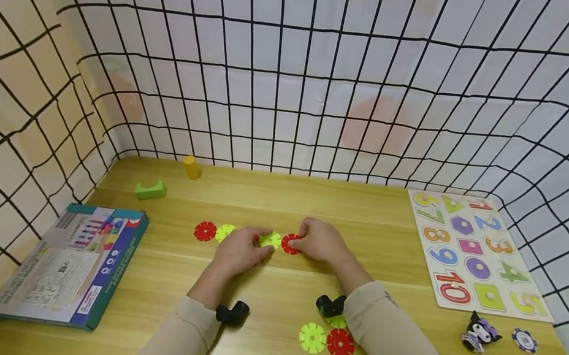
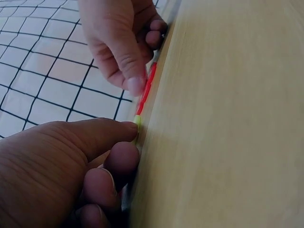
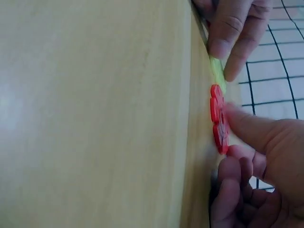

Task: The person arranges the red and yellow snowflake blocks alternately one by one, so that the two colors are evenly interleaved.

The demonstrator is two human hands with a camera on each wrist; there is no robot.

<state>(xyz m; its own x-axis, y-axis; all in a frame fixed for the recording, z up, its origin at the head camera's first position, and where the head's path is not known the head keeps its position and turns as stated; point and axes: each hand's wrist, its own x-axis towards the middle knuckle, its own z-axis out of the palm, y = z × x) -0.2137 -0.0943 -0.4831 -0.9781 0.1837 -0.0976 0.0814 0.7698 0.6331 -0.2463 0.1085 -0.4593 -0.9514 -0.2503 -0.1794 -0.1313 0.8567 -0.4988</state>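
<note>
A row of flat notched interlocking discs, red and yellow-green by turns, lies across the table. Its left end shows a red disc and a yellow-green disc. My left hand covers part of the row's middle, its thumb and index finger holding the edges of another yellow-green disc. With thumb and fingers my right hand pinches the red disc at the right end. These two discs meet edge to edge in the right wrist view.
Nearer me lie a loose yellow-green disc, a red disc and another partly under the right wrist camera. A boxed set lies left, below a green block and yellow cylinder. Right are a number puzzle board, small figure and chip.
</note>
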